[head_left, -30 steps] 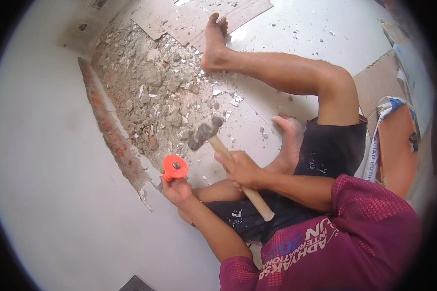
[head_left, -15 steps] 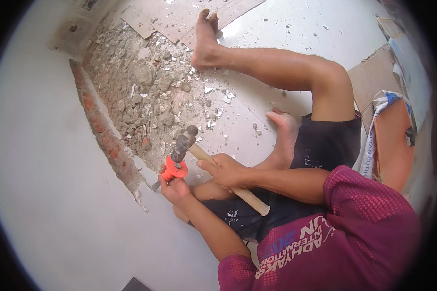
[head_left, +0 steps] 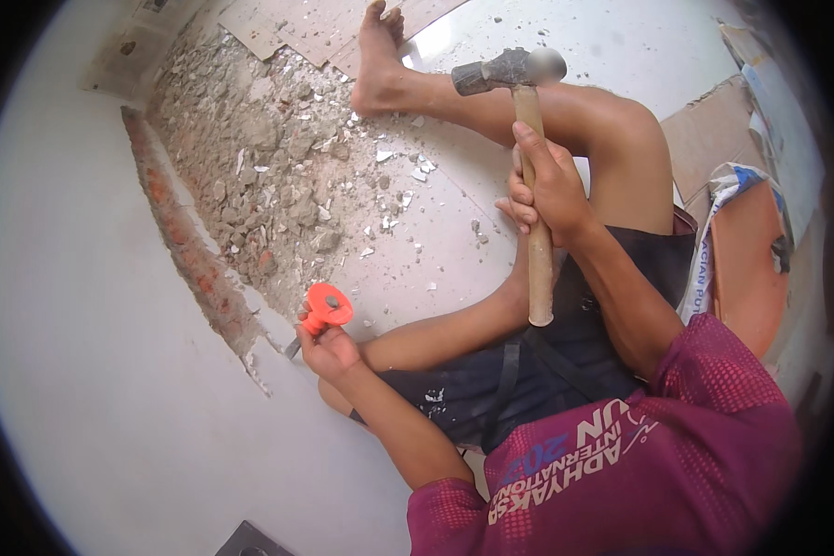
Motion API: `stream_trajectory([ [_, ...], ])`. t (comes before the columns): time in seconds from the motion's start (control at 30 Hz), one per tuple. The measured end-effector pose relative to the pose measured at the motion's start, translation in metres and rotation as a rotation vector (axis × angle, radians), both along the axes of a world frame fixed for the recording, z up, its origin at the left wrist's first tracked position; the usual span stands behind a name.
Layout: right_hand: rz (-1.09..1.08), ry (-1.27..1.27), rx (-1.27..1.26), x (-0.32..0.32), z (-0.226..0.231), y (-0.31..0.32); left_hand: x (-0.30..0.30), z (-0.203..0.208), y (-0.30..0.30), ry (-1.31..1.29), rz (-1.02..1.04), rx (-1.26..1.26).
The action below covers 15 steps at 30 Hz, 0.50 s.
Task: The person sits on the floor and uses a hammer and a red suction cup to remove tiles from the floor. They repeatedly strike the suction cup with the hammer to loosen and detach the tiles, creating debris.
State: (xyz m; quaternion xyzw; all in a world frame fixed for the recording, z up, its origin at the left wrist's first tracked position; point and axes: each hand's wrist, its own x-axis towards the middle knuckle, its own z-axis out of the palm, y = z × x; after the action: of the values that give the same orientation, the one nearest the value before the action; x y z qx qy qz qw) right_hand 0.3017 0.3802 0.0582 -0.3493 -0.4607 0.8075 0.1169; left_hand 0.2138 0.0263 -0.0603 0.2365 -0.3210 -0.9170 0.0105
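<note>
My left hand (head_left: 332, 349) is closed round the orange guarded grip of a chisel (head_left: 329, 306), low beside the white wall. The chisel's blade tip points at the wall, by the lower end of a chipped strip (head_left: 190, 250) of bare brick and mortar; whether it touches I cannot tell. Raised over my lap, my right hand (head_left: 553, 188) grips the wooden handle of a hammer (head_left: 533, 120). The hammer's dark metal head stands well apart from the chisel, in front of my outstretched leg.
Broken mortar and tile rubble (head_left: 269, 176) lies along the wall's foot. Cardboard (head_left: 343, 28) covers floor at the top. An orange curved piece (head_left: 751, 269) and a white bag (head_left: 701, 287) are at my right. A dark object (head_left: 255, 540) shows at the bottom edge.
The hammer has swung up and to the right, away from the chisel head that it was against. My left hand still holds the chisel near the same spot by the wall.
</note>
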Motion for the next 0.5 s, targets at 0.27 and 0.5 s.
stream_trajectory([
  [0.27, -0.07, 0.137, 0.075, -0.007, 0.021, 0.007, 0.001, -0.003, -0.022, -0.046, 0.028, -0.047],
  [0.5, -0.375, 0.493, 0.183, -0.031, 0.074, 0.051, -0.001, 0.0, -0.013, -0.043, 0.06, -0.017],
])
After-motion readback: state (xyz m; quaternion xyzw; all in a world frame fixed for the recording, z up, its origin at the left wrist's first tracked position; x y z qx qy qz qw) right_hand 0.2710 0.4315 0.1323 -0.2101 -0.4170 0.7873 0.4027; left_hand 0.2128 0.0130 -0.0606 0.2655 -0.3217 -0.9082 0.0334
